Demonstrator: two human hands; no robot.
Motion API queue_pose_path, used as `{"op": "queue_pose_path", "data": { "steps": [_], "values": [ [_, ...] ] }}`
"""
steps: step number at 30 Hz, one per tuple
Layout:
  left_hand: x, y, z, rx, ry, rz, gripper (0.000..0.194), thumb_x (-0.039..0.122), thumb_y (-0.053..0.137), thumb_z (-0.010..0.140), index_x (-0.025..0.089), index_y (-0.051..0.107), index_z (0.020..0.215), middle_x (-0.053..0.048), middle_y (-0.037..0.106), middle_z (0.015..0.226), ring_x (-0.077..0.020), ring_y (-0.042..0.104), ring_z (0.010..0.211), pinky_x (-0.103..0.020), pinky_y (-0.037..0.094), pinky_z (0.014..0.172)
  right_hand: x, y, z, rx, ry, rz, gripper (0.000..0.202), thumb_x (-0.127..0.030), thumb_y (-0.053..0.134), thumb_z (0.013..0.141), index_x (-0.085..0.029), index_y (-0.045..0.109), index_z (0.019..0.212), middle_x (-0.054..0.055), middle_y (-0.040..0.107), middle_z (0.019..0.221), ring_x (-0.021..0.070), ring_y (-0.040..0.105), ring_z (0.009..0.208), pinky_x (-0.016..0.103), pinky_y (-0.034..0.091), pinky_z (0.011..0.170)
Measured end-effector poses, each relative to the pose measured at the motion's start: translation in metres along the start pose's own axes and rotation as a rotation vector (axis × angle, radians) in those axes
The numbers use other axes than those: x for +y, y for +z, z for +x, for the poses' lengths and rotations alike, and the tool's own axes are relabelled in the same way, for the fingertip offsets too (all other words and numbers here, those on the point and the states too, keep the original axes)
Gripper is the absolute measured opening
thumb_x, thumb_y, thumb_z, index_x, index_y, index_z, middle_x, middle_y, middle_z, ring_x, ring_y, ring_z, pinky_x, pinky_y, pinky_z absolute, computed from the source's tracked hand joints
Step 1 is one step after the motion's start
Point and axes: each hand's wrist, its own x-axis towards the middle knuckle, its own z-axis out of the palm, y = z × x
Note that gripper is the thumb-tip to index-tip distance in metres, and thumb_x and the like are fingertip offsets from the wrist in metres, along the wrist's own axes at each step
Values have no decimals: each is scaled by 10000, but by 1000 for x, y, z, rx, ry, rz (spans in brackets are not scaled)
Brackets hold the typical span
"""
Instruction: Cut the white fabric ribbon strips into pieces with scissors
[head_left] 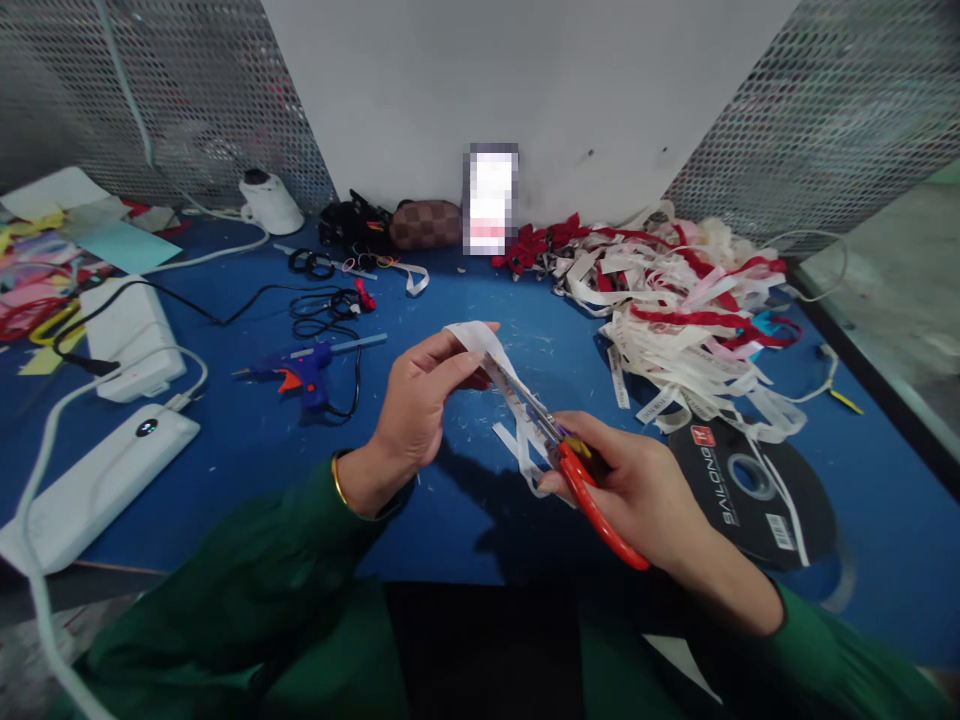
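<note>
White ribbon point(474, 338) is pinched between the thumb and fingers of my left hand point(421, 395), over the middle of the blue table. My right hand point(634, 485) grips scissors point(589, 500) with red handles, and something yellow shows beside the handles under my fingers. The metal blades point(525, 400) point up and left, lying along the ribbon with their tips close to my left thumb. Whether the blades are parted is hard to make out. A loose ribbon end point(521, 455) hangs in a loop below the blades, near my right thumb.
A blue glue gun point(307, 372) lies left of my hands, with white power banks point(112, 485) further left. At right are a heap of ribbons point(675, 310) and a black ribbon spool point(795, 500). A lit phone point(491, 200) leans against the back panel, beside a checked pouch point(426, 224).
</note>
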Motion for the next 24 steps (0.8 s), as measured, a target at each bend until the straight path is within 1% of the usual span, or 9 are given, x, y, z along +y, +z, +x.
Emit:
{"op": "queue_pose_path", "data": {
  "steps": [3, 6, 9, 12, 15, 20, 24],
  "values": [
    [0, 1, 1, 36, 12, -1, 212, 259, 766, 776, 253, 814, 982, -28, 772, 941, -145, 664, 769, -277, 569, 709, -1, 0, 1, 8, -8, -12, 470, -611, 654, 867, -204, 669, 1103, 0, 672, 718, 137, 554, 581, 242, 432, 552],
    [0, 3, 0, 44, 41, -8, 238, 227, 798, 745, 265, 815, 980, -21, 770, 1021, -137, 663, 789, -263, 569, 699, -1, 0, 1, 10, -2, -17, 497, -637, 646, 861, -201, 671, 1099, -4, 660, 700, 138, 551, 574, 244, 434, 551],
    [0, 4, -1, 29, 40, -12, 301, 216, 816, 729, 265, 807, 1025, -13, 768, 953, -136, 666, 775, -265, 574, 706, -1, 0, 1, 16, 7, -23, 542, -655, 654, 845, -203, 662, 1143, -2, 670, 719, 137, 556, 564, 242, 439, 545],
    [-1, 5, -2, -4, 26, -4, 319, 204, 822, 719, 250, 804, 1034, -11, 761, 890, -139, 673, 766, -279, 583, 730, -2, 0, 1, 24, -6, -31, 541, -652, 657, 844, -199, 654, 1140, 3, 678, 724, 133, 559, 560, 235, 437, 535],
    [-3, 6, -4, -28, 22, 1, 318, 188, 812, 726, 252, 801, 1037, -10, 760, 877, -138, 678, 767, -289, 591, 750, -2, 0, 1, 23, -21, -30, 530, -648, 650, 851, -200, 650, 1135, 2, 679, 713, 132, 561, 553, 232, 434, 529],
    [-4, 5, -3, -24, 13, 4, 323, 176, 806, 725, 249, 802, 1039, -14, 767, 899, -134, 678, 756, -277, 591, 736, -1, 0, 1, 8, 6, -14, 518, -630, 674, 840, -224, 646, 1161, -14, 674, 717, 136, 569, 565, 238, 434, 539],
    [-2, 5, -3, -33, 19, -10, 314, 176, 808, 725, 251, 805, 1029, -11, 765, 902, -128, 672, 754, -264, 590, 724, 0, -1, -1, -15, 34, 5, 482, -619, 684, 837, -232, 656, 1123, -28, 637, 677, 131, 525, 548, 236, 420, 533]
  ]
}}
